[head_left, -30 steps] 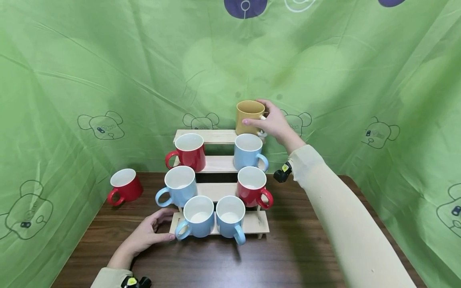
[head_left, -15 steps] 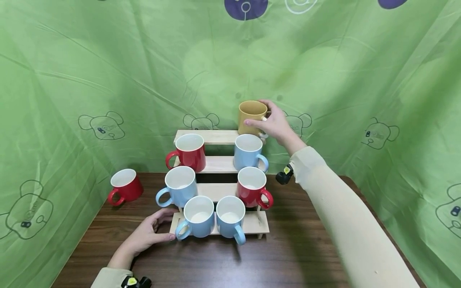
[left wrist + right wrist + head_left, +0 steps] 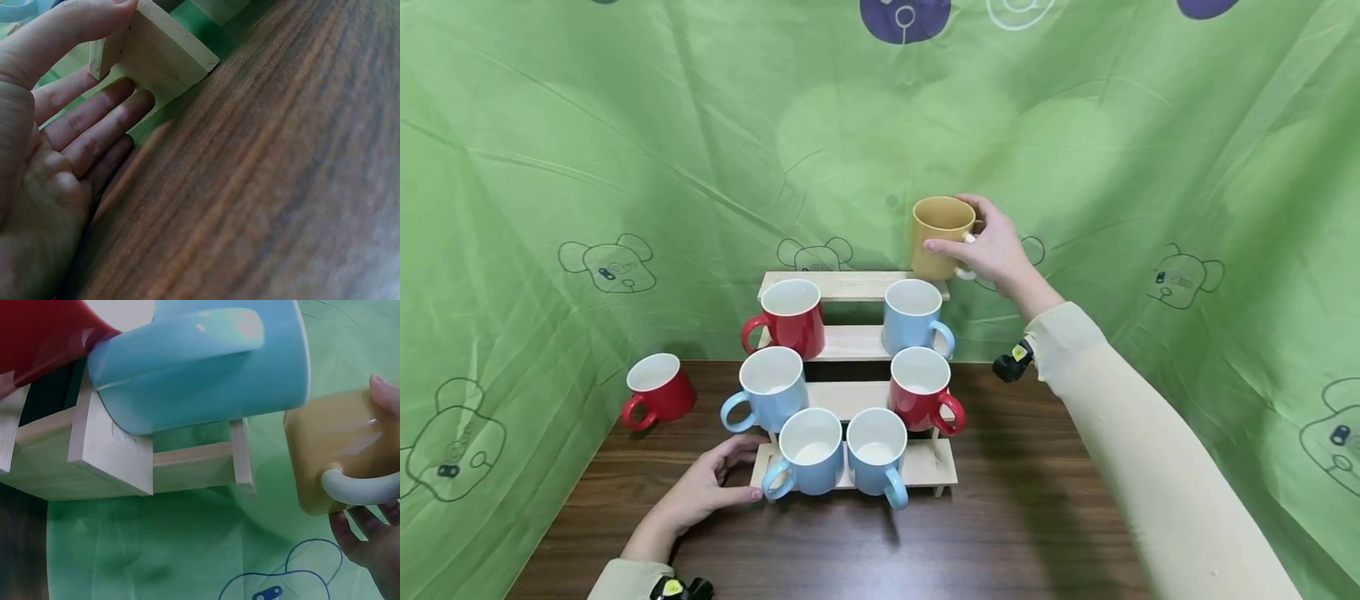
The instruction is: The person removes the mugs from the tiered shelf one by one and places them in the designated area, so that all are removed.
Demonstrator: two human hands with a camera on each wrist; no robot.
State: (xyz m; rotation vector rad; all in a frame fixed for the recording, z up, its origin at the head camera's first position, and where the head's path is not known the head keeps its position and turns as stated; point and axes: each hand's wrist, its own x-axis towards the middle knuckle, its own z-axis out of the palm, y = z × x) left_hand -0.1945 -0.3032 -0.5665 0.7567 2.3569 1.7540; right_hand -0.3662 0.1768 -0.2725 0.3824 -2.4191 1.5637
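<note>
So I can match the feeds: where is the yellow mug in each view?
Head: the yellow mug is just right of centre, above the middle, in the person's right hand.
Left wrist: not in this picture.
Right wrist: at the right edge, about mid-height.
Shared landmark: the wooden rack, central in the head view, partly visible at the top in the left wrist view, left side in the right wrist view.
</note>
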